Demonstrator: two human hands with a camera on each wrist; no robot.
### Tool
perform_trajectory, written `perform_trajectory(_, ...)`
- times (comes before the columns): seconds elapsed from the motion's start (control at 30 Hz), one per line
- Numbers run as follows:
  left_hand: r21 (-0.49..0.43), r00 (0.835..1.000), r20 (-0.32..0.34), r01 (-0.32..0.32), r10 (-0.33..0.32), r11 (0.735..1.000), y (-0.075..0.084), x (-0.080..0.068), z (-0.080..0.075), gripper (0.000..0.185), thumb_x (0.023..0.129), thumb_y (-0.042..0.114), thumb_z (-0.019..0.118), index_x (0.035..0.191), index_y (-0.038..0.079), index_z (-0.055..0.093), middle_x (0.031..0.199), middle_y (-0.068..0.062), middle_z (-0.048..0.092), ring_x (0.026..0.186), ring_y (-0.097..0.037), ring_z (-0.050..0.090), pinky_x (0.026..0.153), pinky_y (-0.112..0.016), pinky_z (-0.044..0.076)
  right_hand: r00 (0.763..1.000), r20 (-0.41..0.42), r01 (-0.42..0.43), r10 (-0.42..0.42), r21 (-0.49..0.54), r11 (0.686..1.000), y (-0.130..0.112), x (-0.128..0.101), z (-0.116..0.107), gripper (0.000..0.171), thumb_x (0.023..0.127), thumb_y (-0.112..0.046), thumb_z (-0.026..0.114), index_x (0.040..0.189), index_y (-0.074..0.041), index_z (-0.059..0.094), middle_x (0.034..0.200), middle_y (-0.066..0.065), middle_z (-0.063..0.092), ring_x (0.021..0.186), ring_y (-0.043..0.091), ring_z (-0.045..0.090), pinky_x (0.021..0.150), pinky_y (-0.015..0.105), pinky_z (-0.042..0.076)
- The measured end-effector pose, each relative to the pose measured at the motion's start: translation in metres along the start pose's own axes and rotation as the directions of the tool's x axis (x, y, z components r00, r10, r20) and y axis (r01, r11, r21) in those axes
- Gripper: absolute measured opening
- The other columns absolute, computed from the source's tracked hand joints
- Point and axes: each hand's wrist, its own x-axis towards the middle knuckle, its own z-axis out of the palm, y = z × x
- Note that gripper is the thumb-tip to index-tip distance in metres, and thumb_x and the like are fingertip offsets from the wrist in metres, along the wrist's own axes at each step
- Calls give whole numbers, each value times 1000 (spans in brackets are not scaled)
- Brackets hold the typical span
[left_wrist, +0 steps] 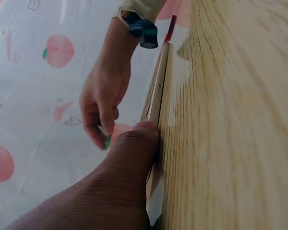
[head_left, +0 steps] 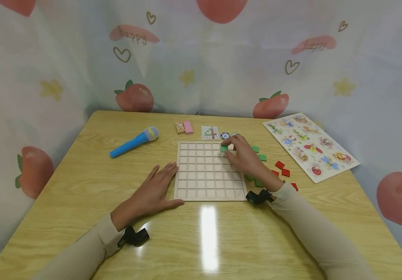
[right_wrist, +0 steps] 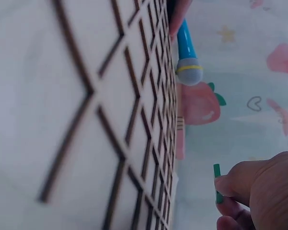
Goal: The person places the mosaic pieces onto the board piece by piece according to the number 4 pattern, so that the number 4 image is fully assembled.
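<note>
Over the far right corner of the grid board (head_left: 208, 171), the right hand (head_left: 244, 155) pinches a green tile (head_left: 223, 148) between curled fingertips. The left hand (head_left: 153, 190) lies flat with straight fingers at the board's nine o'clock edge, its thumb touching it. More green tiles (head_left: 262, 157) and red tiles (head_left: 282, 168) lie at the board's three o'clock, and a blue toy microphone (head_left: 134, 142) at ten.

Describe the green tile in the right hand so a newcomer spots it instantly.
Find the pale wooden grid board in the middle of the table. At its far right corner, the right hand pinches one green square tile; other green tiles lie loose on the table beside the board.
</note>
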Motion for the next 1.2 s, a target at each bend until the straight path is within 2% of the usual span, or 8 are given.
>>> perform_trajectory(0.27,19,1000,14,-6,6,1000,0,-1,-2,115,90,76,68,170,7,24,179,-11,24,168,-27,20,139,-55,7,1000,28,-5,4,32,999,-6,19,0,27,107,-12,63,133,-6,67,127,15,55,97,28,46,79,40,39)
perform_trajectory(0.5,21,999,-12,-32,32,999,1,-2,-4,115,90,76,69,169,4,26,178,-13,26,167,-30,23,138,-58,10,997,68,-32,32,4,999,-6,32,8,28,107,-13,62,133,-5,68,136,16,56,99,30,51,84,44,47)
perform_trajectory(0.63,12,999,-13,-34,35,999,1,-2,-4,115,90,75,69,169,4,26,178,-14,26,167,-31,23,137,-59,11,996,83,-43,45,-28,999,-4,39,11,29,107,-14,63,133,-4,69,139,19,57,115,36,58,96,51,53)
perform_trajectory(0.73,13,1000,-5,-31,31,999,1,-2,-4,115,90,76,69,170,5,26,178,-13,26,168,-30,22,138,-59,10,994,93,-52,55,-38,998,-1,43,12,29,106,-13,63,133,-3,69,139,20,58,127,39,58,107,55,53)
perform_trajectory(0.8,14,1000,0,-27,27,1000,1,-2,-5,115,90,76,68,170,5,25,179,-13,25,168,-30,22,138,-58,10,993,98,-58,61,-34,998,1,45,13,29,106,-13,63,133,-3,69,138,20,58,129,40,58,109,57,52)
perform_trajectory(1.2,18,1000,15,-17,17,1000,3,-2,-8,114,90,74,69,170,5,25,179,-13,24,168,-29,21,138,-57,10,987,143,-64,67,-25,998,4,49,18,27,108,-13,61,132,-4,69,138,19,58,124,38,61,106,55,53)
